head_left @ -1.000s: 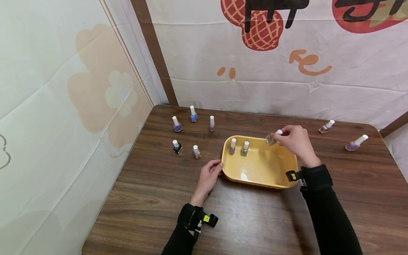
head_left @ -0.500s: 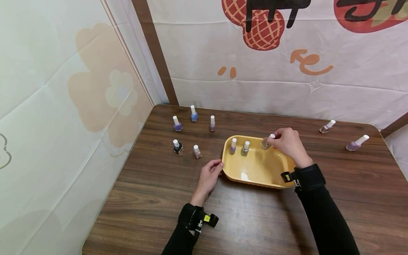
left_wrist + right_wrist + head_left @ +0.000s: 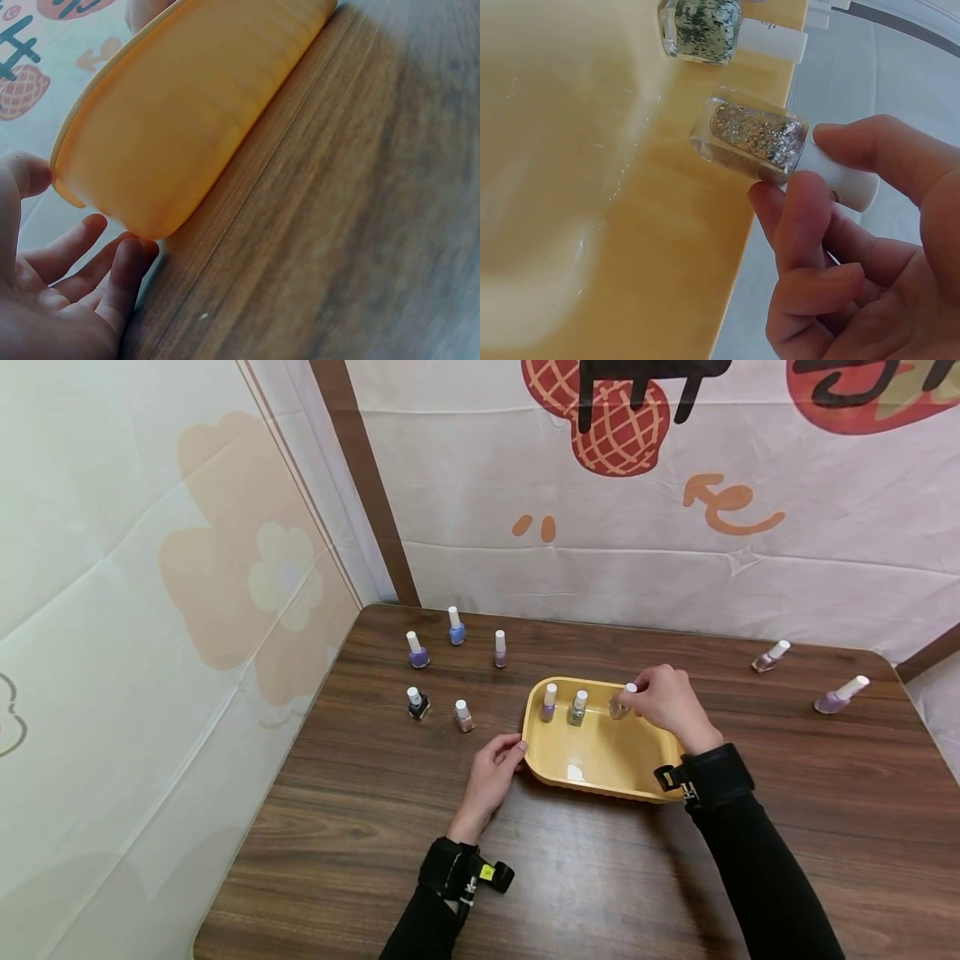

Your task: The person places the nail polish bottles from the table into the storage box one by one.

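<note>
My right hand pinches the white cap of a nail polish bottle filled with silver and gold glitter. It holds this bottle tilted over the far part of a yellow tray. Inside the tray stand a purple nail polish bottle and a green-flecked nail polish bottle, both left of the held one. At the tray's left end, my left hand holds the tray, thumb on its rim and fingertips against the outer wall.
Left of the tray stand several bottles, among them a blue bottle, a violet bottle, a black bottle and a pale pink bottle. A brownish bottle and a lilac bottle lean at the right. A printed curtain hangs behind.
My right hand has moved left and slightly lower with the glitter nail polish bottle, closer to the green-flecked one. My left hand has stayed at the tray's left end.
</note>
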The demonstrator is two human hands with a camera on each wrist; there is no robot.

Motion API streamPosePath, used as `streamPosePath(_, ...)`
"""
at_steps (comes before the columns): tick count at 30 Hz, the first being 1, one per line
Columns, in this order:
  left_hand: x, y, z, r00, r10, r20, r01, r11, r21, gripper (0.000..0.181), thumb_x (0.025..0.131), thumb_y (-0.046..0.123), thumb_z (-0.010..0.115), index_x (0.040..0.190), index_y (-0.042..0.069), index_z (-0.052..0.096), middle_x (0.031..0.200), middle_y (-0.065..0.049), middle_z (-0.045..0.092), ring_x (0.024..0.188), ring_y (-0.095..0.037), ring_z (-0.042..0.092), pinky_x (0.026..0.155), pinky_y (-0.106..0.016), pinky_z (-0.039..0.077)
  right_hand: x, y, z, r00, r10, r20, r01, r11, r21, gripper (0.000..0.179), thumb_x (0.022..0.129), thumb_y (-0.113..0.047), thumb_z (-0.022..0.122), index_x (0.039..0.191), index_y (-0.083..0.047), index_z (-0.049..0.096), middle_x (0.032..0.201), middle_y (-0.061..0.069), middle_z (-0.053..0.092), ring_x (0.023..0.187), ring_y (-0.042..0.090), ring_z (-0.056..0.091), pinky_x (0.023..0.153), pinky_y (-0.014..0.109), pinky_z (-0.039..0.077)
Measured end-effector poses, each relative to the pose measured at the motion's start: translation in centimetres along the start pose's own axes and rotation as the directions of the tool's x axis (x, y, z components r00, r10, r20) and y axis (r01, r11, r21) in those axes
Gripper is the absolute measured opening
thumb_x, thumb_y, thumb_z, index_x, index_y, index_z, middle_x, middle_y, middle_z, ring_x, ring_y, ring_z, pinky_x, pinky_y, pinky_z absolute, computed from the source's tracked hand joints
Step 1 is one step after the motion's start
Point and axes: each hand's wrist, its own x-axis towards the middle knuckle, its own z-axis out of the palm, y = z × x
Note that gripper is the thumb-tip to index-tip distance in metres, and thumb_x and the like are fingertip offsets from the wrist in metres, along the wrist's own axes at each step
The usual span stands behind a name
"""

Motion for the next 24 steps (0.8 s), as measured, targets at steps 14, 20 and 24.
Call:
streamPosePath(14, 0.0, 0.1, 0.0, 1.0, -0.006, -0.003, 0.006, 1.0, -0.002, 0.036, 0.096, 0.019, 0.057, 0.123, -0.004, 0.059, 0.124, -0.02, 0.061, 0.107, -0.025, 0.064, 0.089, -0.04, 0.054, 0.2, -0.1, 1.0, 1.0, -0.013, 0.006, 0.012, 1.0, 0.004, 0.028, 0.091, -0.022, 0.061, 0.072, -0.003, 0.07, 0.07, 0.016, 0.068, 0.052, 0.019, 0.051, 0.054, 0.029, 0.032)
streamPosePath(20, -0.1, 0.2, 0.0, 1.0, -0.004, -0.007, 0.004, 1.0, 0.003, 0.035, 0.096, 0.019, 0.057, 0.122, -0.004, 0.06, 0.122, -0.02, 0.062, 0.103, -0.021, 0.064, 0.089, -0.042, 0.054, 0.4, -0.1, 1.6, 1.0, -0.007, 0.012, 0.007, 1.0, -0.026, 0.037, 0.091, -0.021, 0.059, 0.056, -0.013, 0.049, 0.061, 0.009, 0.062, 0.05, 0.018, 0.039, 0.053, 0.03, 0.025)
streamPosePath(24, -0.2, 0.3, 0.1, 1.0, -0.004, -0.009, 0.004, 1.0, 0.002, 0.034, 0.097, 0.019, 0.057, 0.122, -0.004, 0.06, 0.122, -0.02, 0.062, 0.101, -0.018, 0.064, 0.089, -0.04, 0.054, 0.6, -0.2, 1.9, 1.0, -0.003, 0.008, 0.003, 0.999, -0.045, 0.042, 0.089, -0.02, 0.06, 0.052, -0.017, 0.041, 0.053, 0.003, 0.057, 0.047, 0.015, 0.034, 0.051, 0.028, 0.022)
